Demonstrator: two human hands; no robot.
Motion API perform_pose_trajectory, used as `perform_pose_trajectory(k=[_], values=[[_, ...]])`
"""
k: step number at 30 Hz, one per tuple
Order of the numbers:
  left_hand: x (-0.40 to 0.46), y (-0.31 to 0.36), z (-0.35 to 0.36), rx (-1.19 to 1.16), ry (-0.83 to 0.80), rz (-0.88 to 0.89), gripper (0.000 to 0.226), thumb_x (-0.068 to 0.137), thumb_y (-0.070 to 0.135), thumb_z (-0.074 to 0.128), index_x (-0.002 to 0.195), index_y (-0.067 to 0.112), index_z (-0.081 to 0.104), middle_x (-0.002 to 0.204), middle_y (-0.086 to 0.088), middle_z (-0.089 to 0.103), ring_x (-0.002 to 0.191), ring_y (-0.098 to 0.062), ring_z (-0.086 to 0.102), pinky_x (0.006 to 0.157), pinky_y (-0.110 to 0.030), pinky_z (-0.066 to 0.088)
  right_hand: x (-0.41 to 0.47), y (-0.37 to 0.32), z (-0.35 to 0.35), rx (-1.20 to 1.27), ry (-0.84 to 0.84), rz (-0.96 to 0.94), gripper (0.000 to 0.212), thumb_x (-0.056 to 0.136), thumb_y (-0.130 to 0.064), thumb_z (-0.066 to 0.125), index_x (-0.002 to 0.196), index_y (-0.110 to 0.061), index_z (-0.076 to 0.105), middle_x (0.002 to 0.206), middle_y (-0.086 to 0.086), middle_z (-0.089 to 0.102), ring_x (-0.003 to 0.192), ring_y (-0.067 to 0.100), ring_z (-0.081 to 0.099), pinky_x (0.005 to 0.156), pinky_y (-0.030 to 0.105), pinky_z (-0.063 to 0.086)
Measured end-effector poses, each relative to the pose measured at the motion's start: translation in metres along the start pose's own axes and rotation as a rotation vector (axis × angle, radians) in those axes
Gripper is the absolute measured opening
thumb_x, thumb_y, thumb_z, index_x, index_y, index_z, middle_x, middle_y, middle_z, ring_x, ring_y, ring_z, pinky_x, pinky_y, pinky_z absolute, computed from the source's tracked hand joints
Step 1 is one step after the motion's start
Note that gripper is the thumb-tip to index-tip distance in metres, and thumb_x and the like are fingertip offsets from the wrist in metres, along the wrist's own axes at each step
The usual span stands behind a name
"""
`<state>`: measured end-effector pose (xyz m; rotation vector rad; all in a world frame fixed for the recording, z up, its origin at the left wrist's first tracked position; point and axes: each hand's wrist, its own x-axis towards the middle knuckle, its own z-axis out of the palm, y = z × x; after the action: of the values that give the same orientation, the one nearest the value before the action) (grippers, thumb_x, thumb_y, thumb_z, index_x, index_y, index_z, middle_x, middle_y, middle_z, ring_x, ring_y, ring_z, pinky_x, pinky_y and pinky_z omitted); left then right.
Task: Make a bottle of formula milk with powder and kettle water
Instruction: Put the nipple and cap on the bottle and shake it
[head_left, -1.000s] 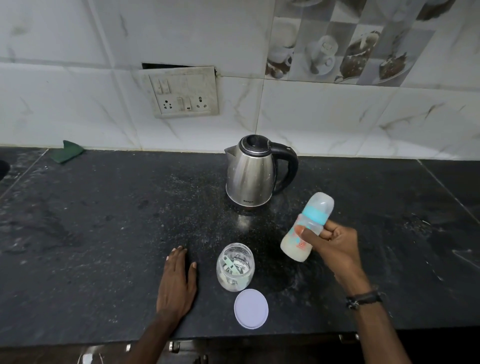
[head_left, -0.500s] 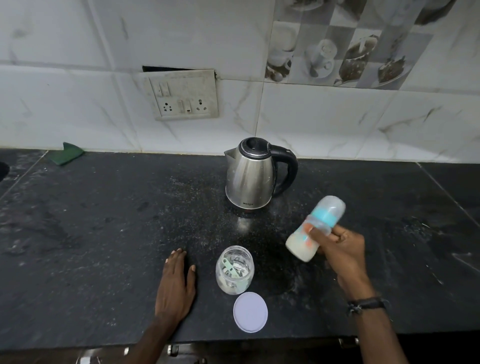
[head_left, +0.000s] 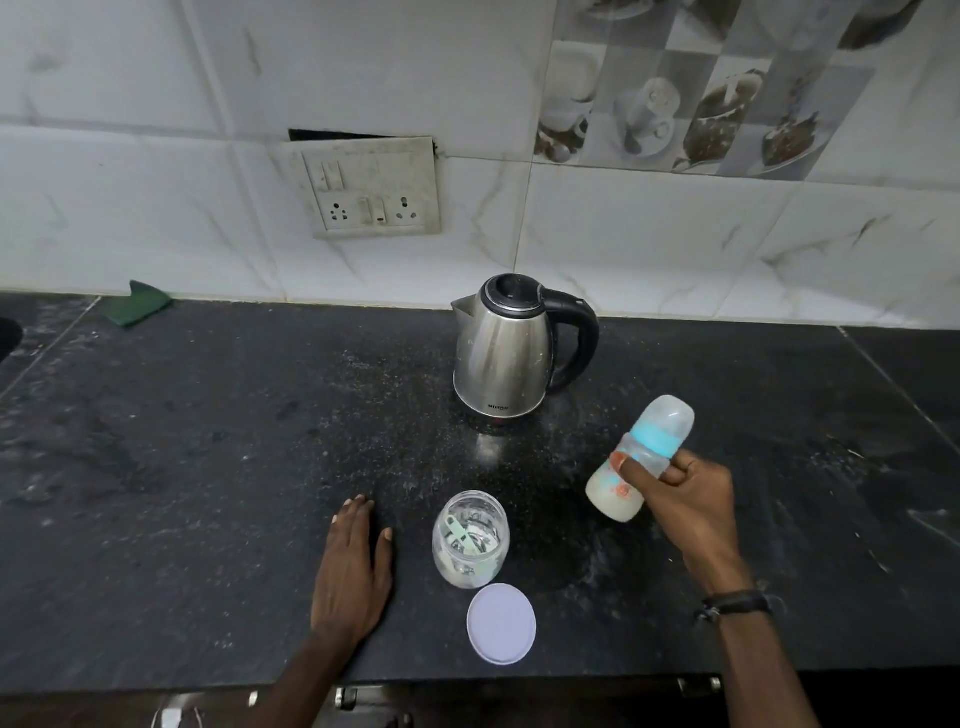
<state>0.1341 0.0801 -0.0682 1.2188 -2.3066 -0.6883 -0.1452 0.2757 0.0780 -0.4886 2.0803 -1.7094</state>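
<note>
Gripping the bottle (head_left: 631, 467) around its middle, the right hand (head_left: 685, 499) has its fingers curled shut on the clear body, thumb across the front. Bottle is held off the table (head_left: 208, 441), tilted with its capped top leaning up and to the right, away from the kettle (head_left: 506, 353). It sits in the air in front of and to the right of the kettle, not touching it. Pale milky liquid fills the lower part of the bottle (level reaches roughly to the thumb); a turquoise collar sits under a clear dome cap. A dark band (head_left: 735, 605) is on the right wrist.

Left hand (head_left: 356, 566) lies flat on the table, palm down, fingers straight and together, holding nothing. It is in front of the kettle and to the left, just beside the jar (head_left: 470, 540) but apart from it.

Jar stands upright and open, directly in front of the kettle, well apart from it. Inside: a pale green scoop (head_left: 460, 532) and a little powder at the bottom. Its lid (head_left: 501, 622) lies flat on the table, just in front of the jar, nearly touching its base.

Kettle stands upright with lid shut, spout to the left, black handle to the right. Behind it, up on the wall to the left, a switch panel (head_left: 371, 189). Far left of the kettle, at the wall edge, a green cloth (head_left: 136, 309).
</note>
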Motion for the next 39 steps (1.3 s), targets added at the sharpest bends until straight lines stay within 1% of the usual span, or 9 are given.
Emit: perform_pose_trajectory(k=[5, 11, 14, 17, 21, 25, 29, 35, 39], values=[[0.0003, 0.0004, 0.0002, -0.001, 0.0, 0.007, 0.045, 0.097, 0.017, 0.056, 0.138, -0.001, 0.049, 0.146, -0.019, 0.047, 0.14, -0.032, 0.039, 0.118, -0.048, 0.03, 0.0012, -0.0064, -0.0053, -0.053, -0.087, 0.002, 0.022, 0.07, -0.019, 0.086, 0.089, -0.019, 0.074, 0.079, -0.007, 0.078, 0.073, 0.008, 0.074, 0.054, 0.016, 0.054], [-0.0008, 0.0005, -0.0005, -0.005, 0.005, 0.007, 0.052, 0.096, 0.03, 0.043, 0.137, -0.001, 0.049, 0.145, -0.019, 0.049, 0.138, -0.032, 0.041, 0.116, -0.049, 0.032, 0.0075, -0.0044, -0.0065, -0.076, -0.04, -0.019, 0.025, 0.07, -0.018, 0.086, 0.092, -0.012, 0.076, 0.079, -0.004, 0.078, 0.074, 0.011, 0.075, 0.057, 0.021, 0.056], [-0.001, -0.0011, -0.0007, -0.007, 0.008, 0.008, 0.051, 0.096, 0.03, 0.045, 0.137, -0.001, 0.049, 0.145, -0.019, 0.048, 0.139, -0.032, 0.041, 0.117, -0.048, 0.031, 0.0088, -0.0043, -0.0073, -0.084, -0.079, -0.042, 0.025, 0.071, -0.014, 0.086, 0.092, -0.019, 0.074, 0.081, -0.007, 0.078, 0.076, 0.008, 0.075, 0.058, 0.019, 0.057], [-0.0005, -0.0023, 0.0003, -0.005, -0.002, 0.015, 0.046, 0.098, 0.024, 0.051, 0.138, 0.0, 0.048, 0.146, -0.018, 0.047, 0.139, -0.032, 0.039, 0.117, -0.048, 0.031, 0.0091, -0.0017, -0.0088, -0.101, -0.063, -0.03, 0.02, 0.071, -0.017, 0.085, 0.086, -0.022, 0.074, 0.078, -0.006, 0.078, 0.075, 0.01, 0.075, 0.063, 0.027, 0.059], [-0.0001, -0.0004, -0.0009, -0.007, -0.003, -0.002, 0.053, 0.096, 0.033, 0.042, 0.138, 0.001, 0.048, 0.146, -0.018, 0.048, 0.139, -0.031, 0.04, 0.117, -0.047, 0.031, 0.0076, -0.0018, -0.0086, -0.093, -0.105, -0.068, 0.028, 0.073, -0.006, 0.083, 0.095, -0.019, 0.073, 0.081, -0.009, 0.077, 0.077, 0.007, 0.074, 0.06, 0.018, 0.057], [-0.0005, -0.0001, -0.0006, -0.001, -0.009, -0.004, 0.054, 0.096, 0.033, 0.041, 0.138, 0.001, 0.048, 0.146, -0.017, 0.048, 0.139, -0.031, 0.04, 0.117, -0.047, 0.031, 0.0078, -0.0032, -0.0103, -0.095, -0.085, -0.073, 0.024, 0.072, -0.014, 0.085, 0.093, -0.019, 0.075, 0.084, -0.004, 0.078, 0.076, 0.009, 0.075, 0.061, 0.024, 0.057], [-0.0004, -0.0011, 0.0003, -0.003, -0.006, 0.004, 0.053, 0.097, 0.033, 0.041, 0.138, 0.001, 0.048, 0.146, -0.017, 0.047, 0.139, -0.031, 0.04, 0.117, -0.046, 0.031, 0.0044, -0.0032, -0.0079, -0.023, -0.112, -0.077, 0.024, 0.073, -0.007, 0.082, 0.092, -0.019, 0.074, 0.086, -0.003, 0.078, 0.078, 0.01, 0.075, 0.06, 0.018, 0.056], [-0.0004, -0.0015, -0.0001, -0.002, -0.012, 0.0, 0.048, 0.1, 0.03, 0.044, 0.139, 0.001, 0.047, 0.147, -0.017, 0.047, 0.139, -0.031, 0.039, 0.117, -0.047, 0.03, 0.001, -0.0012, -0.002, -0.058, -0.131, -0.096, 0.03, 0.066, -0.016, 0.088, 0.092, -0.021, 0.074, 0.085, 0.0, 0.078, 0.08, 0.013, 0.075, 0.063, 0.023, 0.059], [-0.0012, -0.0004, -0.0009, -0.008, -0.023, -0.009, 0.046, 0.1, 0.026, 0.047, 0.138, 0.001, 0.048, 0.147, -0.017, 0.047, 0.14, -0.031, 0.039, 0.117, -0.047, 0.03, 0.0027, -0.002, -0.0037, -0.05, 0.003, -0.1, 0.031, 0.062, -0.029, 0.089, 0.089, -0.027, 0.072, 0.082, -0.01, 0.077, 0.081, 0.008, 0.075, 0.068, 0.028, 0.057]])
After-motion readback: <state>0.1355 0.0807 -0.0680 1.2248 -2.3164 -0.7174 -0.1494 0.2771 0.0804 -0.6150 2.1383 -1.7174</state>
